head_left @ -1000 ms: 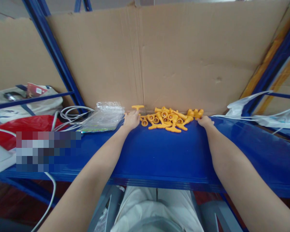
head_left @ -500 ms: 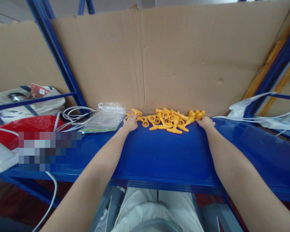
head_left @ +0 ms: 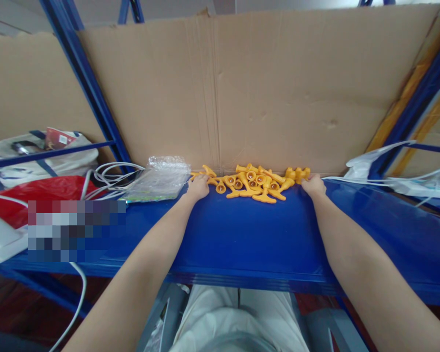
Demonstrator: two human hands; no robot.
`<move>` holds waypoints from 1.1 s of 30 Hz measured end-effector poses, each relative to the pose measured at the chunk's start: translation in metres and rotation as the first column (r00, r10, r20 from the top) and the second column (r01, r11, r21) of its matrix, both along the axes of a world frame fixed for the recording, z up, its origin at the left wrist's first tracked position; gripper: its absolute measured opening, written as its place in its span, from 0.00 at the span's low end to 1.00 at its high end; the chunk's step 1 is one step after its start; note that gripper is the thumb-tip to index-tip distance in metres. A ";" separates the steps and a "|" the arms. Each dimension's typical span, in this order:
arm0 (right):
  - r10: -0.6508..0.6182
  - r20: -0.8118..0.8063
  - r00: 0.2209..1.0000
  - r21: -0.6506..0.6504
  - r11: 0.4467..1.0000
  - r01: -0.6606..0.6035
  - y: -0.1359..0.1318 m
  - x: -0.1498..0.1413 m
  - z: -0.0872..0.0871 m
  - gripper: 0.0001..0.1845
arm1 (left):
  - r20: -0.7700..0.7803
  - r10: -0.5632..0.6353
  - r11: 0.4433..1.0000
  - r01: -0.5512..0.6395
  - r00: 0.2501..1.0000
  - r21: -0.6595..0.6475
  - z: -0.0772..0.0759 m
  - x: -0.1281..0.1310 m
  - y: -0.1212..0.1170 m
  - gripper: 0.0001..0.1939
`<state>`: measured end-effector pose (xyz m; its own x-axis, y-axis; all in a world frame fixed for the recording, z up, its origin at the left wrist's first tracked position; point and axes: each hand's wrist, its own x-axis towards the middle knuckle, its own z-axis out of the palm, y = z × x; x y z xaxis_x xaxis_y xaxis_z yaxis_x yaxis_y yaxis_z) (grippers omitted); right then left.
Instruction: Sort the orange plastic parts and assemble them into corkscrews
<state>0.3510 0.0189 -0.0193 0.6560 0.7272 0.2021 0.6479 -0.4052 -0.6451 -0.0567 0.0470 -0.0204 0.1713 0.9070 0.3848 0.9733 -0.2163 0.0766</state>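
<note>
Several yellow plastic pieces (head_left: 256, 182) lie in a low heap along the back of the blue shelf. Some have T-shaped ends; others show round hollow sockets. At the heap's left end, my left hand (head_left: 198, 187) is closed on a yellow T-shaped piece (head_left: 209, 171), whose end sticks up past the fingers. My right hand (head_left: 314, 186) is at the other end, its fingers bent against a yellow piece with a lobed end (head_left: 302, 174). The fingertips of both hands are partly hidden.
A cardboard sheet (head_left: 278, 88) stands behind the blue shelf (head_left: 249, 239). On the left are a clear plastic packet (head_left: 161, 178), white cables (head_left: 112, 173) and a red bag (head_left: 55, 190). White plastic wrap (head_left: 366, 161) lies near the right post. A blurred patch covers something at left.
The yellow piece at my left hand has tilted, its end now angled differently above the fingers. My right hand has shifted very slightly right. The heap between stays as it was.
</note>
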 end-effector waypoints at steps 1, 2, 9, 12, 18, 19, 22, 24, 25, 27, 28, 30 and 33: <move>-0.005 -0.005 1.000 0.008 1.000 0.005 0.000 0.000 0.000 0.21 | -0.007 0.000 1.000 0.000 1.000 0.004 0.000 0.001 -0.001 0.23; -0.009 -0.010 1.000 0.021 1.000 0.009 0.000 0.000 -0.001 0.20 | -0.013 0.000 1.000 0.000 1.000 0.010 0.000 0.001 -0.001 0.23; -0.058 0.120 0.991 0.190 0.981 0.034 -0.004 -0.002 0.000 0.13 | -0.014 -0.054 0.995 0.055 0.998 0.086 0.003 0.006 -0.002 0.20; -0.040 0.219 0.975 0.233 0.972 -0.012 -0.005 -0.005 0.002 0.13 | -0.051 -0.119 0.990 0.123 0.992 0.077 0.004 0.007 -0.002 0.15; 0.162 0.339 0.927 0.128 0.968 -0.216 0.001 -0.014 0.002 0.16 | -0.102 -0.136 0.990 0.139 0.985 0.017 -0.001 0.006 0.002 0.19; 0.218 0.341 0.914 0.099 0.959 -0.265 0.003 -0.014 0.001 0.16 | -0.107 -0.125 0.992 0.126 0.986 0.000 -0.002 0.005 0.003 0.20; 0.368 0.321 0.873 0.024 0.918 -0.396 0.011 -0.013 -0.003 0.17 | -0.106 -0.094 0.993 0.086 0.990 -0.076 -0.003 0.004 0.005 0.23; 0.434 0.289 0.854 -0.044 0.897 -0.441 0.017 -0.010 -0.006 0.18 | -0.104 -0.083 0.991 0.071 0.991 -0.115 -0.003 0.004 0.006 0.25; 0.454 0.268 0.850 -0.075 0.889 -0.451 0.020 -0.008 -0.007 0.19 | -0.107 -0.081 0.990 0.068 0.991 -0.122 -0.003 0.005 0.006 0.25; 0.471 0.223 0.853 -0.110 0.882 -0.458 0.025 -0.005 -0.007 0.21 | -0.116 -0.077 0.992 0.064 0.990 -0.113 -0.004 0.005 0.007 0.26; 0.471 0.199 0.859 -0.114 0.882 -0.458 0.028 -0.004 -0.007 0.21 | -0.119 -0.072 0.993 0.060 0.990 -0.101 -0.004 0.005 0.007 0.26; 0.469 0.141 0.872 -0.117 0.883 -0.456 0.031 -0.002 -0.007 0.21 | -0.124 -0.058 0.996 0.049 0.991 -0.079 -0.004 0.005 0.007 0.26; 0.485 0.056 0.873 -0.136 0.870 -0.475 0.034 0.001 -0.007 0.20 | -0.135 -0.060 0.997 0.052 0.989 -0.062 -0.004 0.005 0.007 0.25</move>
<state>0.3517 0.0533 -0.0259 0.2041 0.9692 0.1380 0.8318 -0.0974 -0.5464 -0.0518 0.0543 -0.0239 0.2694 0.9146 0.3016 0.9621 -0.2695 -0.0424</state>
